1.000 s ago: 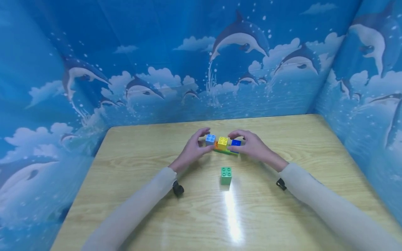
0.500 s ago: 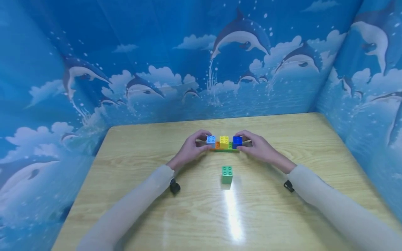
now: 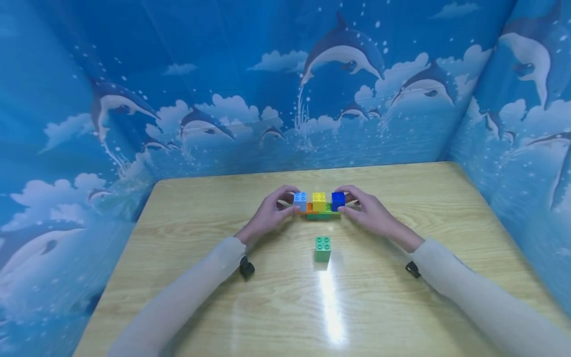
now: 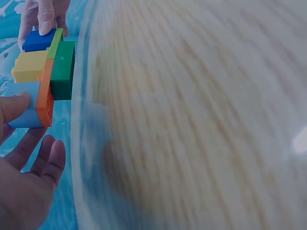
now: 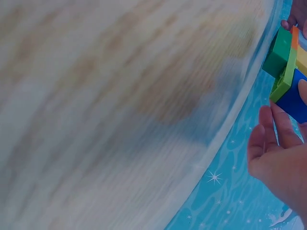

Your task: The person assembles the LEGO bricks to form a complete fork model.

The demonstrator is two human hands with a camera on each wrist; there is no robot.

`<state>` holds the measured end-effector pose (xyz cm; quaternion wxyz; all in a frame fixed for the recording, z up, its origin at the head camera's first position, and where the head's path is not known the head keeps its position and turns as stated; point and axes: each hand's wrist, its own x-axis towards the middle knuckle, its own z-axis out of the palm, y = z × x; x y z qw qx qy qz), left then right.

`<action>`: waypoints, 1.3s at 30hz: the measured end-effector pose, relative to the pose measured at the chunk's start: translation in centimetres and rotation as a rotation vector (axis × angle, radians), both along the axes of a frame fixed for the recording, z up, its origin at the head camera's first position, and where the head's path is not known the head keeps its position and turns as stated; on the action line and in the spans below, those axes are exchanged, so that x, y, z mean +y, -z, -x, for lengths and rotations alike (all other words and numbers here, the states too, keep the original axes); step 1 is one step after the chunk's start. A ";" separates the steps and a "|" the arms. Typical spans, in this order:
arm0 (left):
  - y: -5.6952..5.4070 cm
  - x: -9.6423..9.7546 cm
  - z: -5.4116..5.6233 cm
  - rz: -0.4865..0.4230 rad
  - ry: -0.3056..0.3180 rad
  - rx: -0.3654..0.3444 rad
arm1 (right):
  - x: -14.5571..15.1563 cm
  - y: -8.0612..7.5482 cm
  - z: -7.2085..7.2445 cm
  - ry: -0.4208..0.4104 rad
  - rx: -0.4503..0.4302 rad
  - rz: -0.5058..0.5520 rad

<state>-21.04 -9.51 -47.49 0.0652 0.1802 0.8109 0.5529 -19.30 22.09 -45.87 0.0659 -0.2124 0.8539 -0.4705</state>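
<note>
Both hands hold one built row of toy building bricks between them. A light blue brick (image 3: 300, 201), a yellow brick (image 3: 318, 202) and a dark blue brick (image 3: 338, 201) stand along its top. Under them run an orange plate (image 4: 45, 96) and a light green plate (image 5: 285, 79). A dark green brick (image 4: 63, 72) sits beneath the middle. My left hand (image 3: 273, 210) pinches the light blue end, thumb on the near face. At the dark blue end my right hand (image 3: 371, 214) pinches likewise. Nearer me, a separate green brick (image 3: 322, 249) stands upright on the table.
The wood-grain table (image 3: 200, 228) extends around the hands, with a bright light reflection in front of the lone green brick. A blue dolphin-printed curtain (image 3: 250, 99) encloses the back and sides.
The brick row has turned from slanted to level, facing me. My right hand has shifted right and now grips the dark blue end. The dark green brick beneath has come into view.
</note>
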 end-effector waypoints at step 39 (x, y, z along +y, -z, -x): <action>-5.2 -1.5 -6.3 0.006 0.069 0.235 | 0.2 -4.4 -5.9 0.003 0.121 0.045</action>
